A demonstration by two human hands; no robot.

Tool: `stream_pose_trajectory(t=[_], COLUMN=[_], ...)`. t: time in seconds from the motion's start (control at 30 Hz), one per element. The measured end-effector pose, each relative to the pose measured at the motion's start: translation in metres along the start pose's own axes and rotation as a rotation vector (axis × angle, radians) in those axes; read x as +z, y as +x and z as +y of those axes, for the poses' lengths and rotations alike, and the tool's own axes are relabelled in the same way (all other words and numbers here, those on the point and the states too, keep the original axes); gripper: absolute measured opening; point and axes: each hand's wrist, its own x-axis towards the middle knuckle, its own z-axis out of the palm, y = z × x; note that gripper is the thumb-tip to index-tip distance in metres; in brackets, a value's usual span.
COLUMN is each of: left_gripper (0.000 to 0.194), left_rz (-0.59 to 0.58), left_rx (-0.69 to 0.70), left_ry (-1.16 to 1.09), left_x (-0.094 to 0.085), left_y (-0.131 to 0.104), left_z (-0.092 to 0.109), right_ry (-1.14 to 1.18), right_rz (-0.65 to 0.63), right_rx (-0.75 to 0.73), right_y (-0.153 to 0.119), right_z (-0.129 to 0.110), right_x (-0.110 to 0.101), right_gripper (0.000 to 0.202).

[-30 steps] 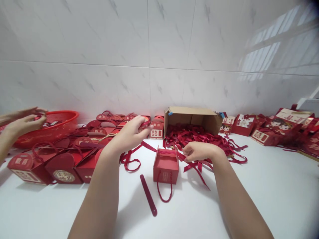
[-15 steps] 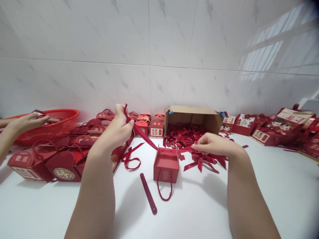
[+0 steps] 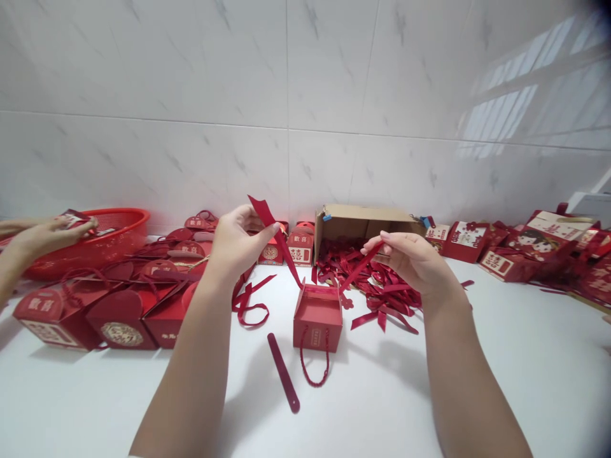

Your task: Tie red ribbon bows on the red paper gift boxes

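A small red box [image 3: 317,318] stands on the white table, its rope handle hanging down in front. A dark red ribbon [image 3: 287,254] passes through the top of the box, and both its ends are raised. My left hand [image 3: 241,245] pinches one end, up and to the left of the box. The other end is between the fingertips of my right hand [image 3: 405,257], above and right of the box. Left of the box lies a flat dark red strip [image 3: 283,373], with a loose ribbon [image 3: 252,313] behind it.
A cardboard box [image 3: 370,213] spills red ribbons [image 3: 389,292] at the back. Several red gift boxes [image 3: 126,321] crowd the left; more [image 3: 532,245] are at the right. Another person's hand [image 3: 48,235] holds a small packet over a red basket [image 3: 102,251]. A tiled wall [image 3: 214,152] stands behind.
My left hand has moved slightly right and turned. My right hand has risen, lifting its ribbon end into a slant. The other person's hand has shifted a little over the basket.
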Motion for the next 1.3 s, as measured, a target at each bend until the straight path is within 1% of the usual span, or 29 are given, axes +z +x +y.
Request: stream_pose_trajectory(t=[0.07, 0.13, 0.2, 0.23, 0.33, 0.37, 0.43, 0.57, 0.63, 0.73, 0.77, 0.93, 1.03, 1.13, 1.3], left_gripper=[0.022, 0.022, 0.023, 0.024, 0.026, 0.026, 0.026, 0.022, 0.022, 0.023, 0.023, 0.019, 0.018, 0.017, 0.016], left_rz=[-0.017, -0.009, 0.005, 0.008, 0.025, 0.031, 0.037, 0.019, 0.016, 0.017, 0.016, -0.027, -0.065, -0.094, -0.101], left_rx=[-0.016, -0.021, -0.011, -0.004, 0.004, 0.003, -0.002, -0.006, 0.000, 0.012, 0.013, 0.004, -0.009, -0.022, -0.002], left_ry=[0.038, 0.061, 0.062, 0.057, 0.018, -0.005, -0.065, -0.155, -0.154, -0.148, -0.152, -0.170, -0.166, -0.184, -0.184], left_x=[0.002, 0.004, 0.006, 0.006, 0.008, 0.009, 0.012, 0.016, 0.016, 0.013, 0.012, 0.011, 0.012, 0.013, 0.014], left_y=[-0.001, -0.002, -0.003, -0.004, -0.004, -0.004, -0.005, -0.008, -0.011, -0.015, -0.016, -0.023, -0.025, -0.026, -0.027], left_z=[0.003, 0.005, 0.006, 0.006, 0.006, 0.006, 0.007, 0.012, 0.016, 0.022, 0.024, 0.033, 0.035, 0.035, 0.034], right_ry=[0.058, 0.095, 0.095, 0.078, 0.003, -0.025, -0.084, -0.142, -0.106, -0.039, -0.022, 0.061, 0.080, 0.032, -0.011], right_rz=[0.015, 0.022, 0.029, 0.034, 0.053, 0.068, 0.128, 0.354, 0.401, 0.384, 0.377, 0.305, 0.278, 0.290, 0.280], right_rx=[-0.042, -0.076, -0.117, -0.141, -0.238, -0.265, -0.312, -0.432, -0.471, -0.435, -0.416, -0.323, -0.283, -0.276, -0.280], right_y=[0.001, 0.001, 0.001, 0.001, 0.002, 0.002, 0.003, 0.005, 0.003, -0.002, -0.005, -0.010, -0.011, -0.012, -0.016], right_z=[0.000, 0.001, 0.000, 0.000, 0.001, 0.003, 0.006, 0.012, 0.011, 0.003, 0.001, -0.006, -0.007, -0.009, -0.011], right_x=[0.002, 0.003, 0.004, 0.005, 0.010, 0.013, 0.022, 0.042, 0.050, 0.053, 0.053, 0.046, 0.041, 0.036, 0.035], right_gripper=[0.030, 0.028, 0.023, 0.025, 0.045, 0.048, 0.042, 0.023, 0.026, 0.042, 0.043, 0.017, 0.015, 0.012, 0.008])
